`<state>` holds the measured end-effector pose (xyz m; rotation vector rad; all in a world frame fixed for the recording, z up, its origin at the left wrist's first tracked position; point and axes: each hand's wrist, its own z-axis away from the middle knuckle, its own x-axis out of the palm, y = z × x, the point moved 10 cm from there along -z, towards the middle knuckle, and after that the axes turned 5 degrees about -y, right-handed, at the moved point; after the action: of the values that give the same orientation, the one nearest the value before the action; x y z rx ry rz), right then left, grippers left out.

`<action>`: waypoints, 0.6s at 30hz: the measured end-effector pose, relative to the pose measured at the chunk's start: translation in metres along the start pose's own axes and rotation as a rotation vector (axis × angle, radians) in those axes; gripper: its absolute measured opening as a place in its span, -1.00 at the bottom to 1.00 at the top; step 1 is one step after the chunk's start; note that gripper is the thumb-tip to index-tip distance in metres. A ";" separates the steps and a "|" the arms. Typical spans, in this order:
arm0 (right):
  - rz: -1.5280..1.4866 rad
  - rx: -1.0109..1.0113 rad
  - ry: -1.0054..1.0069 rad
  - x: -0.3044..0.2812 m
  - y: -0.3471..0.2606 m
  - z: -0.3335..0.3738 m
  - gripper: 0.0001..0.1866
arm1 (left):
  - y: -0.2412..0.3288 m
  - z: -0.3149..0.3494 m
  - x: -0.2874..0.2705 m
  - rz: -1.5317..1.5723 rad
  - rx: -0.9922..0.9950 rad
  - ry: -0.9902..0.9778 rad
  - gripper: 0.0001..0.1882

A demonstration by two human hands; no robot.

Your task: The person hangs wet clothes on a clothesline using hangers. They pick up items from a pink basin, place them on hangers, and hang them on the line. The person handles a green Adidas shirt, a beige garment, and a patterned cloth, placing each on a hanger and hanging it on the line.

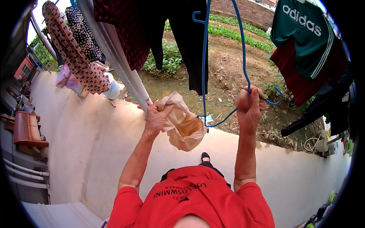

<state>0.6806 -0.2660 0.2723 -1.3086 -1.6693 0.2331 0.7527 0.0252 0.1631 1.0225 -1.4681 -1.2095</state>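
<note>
My left hand (155, 118) pinches the rim of a thin, crumpled beige piece (178, 113), cloth or a bag; I cannot tell which. It hangs with its mouth gaping toward the right. My right hand (249, 108), raised and closed, grips a blue clothes hanger (243, 41) near its neck. The hanger is turned sideways: its hook sticks out to the right of my fist, and its long bar runs upright between my hands. The bar's lower end is beside the beige piece; whether they touch is unclear.
Black trousers (190, 53) and a dark red patterned garment (123, 34) hang ahead, beside a slanting grey pole (118, 53). Green shorts (304, 38) and darker clothes hang at right. Patterned clothes (74, 49) hang at left. Beyond the concrete floor (114, 152) lies a garden plot (224, 57).
</note>
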 end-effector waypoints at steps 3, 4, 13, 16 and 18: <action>-0.091 0.044 0.114 -0.013 0.013 0.002 -0.73 | -0.009 0.002 -0.004 0.026 -0.005 -0.051 -0.87; -0.128 0.053 0.181 -0.019 0.017 0.004 -0.73 | -0.014 0.003 -0.006 0.029 -0.009 -0.075 -0.86; -0.593 0.326 0.423 -0.080 0.111 0.040 -0.73 | -0.035 0.022 0.000 0.076 -0.158 -0.084 -0.84; -0.569 0.305 0.416 -0.082 0.101 0.048 -0.71 | -0.047 0.023 -0.013 0.108 -0.203 -0.051 -0.86; -0.545 0.304 0.405 -0.073 0.095 0.055 -0.70 | -0.055 0.032 0.003 0.080 -0.247 -0.152 -0.86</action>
<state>0.6970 -0.2667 0.1418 -0.5927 -1.5014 -0.0979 0.7229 0.0195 0.1070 0.7123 -1.4177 -1.3950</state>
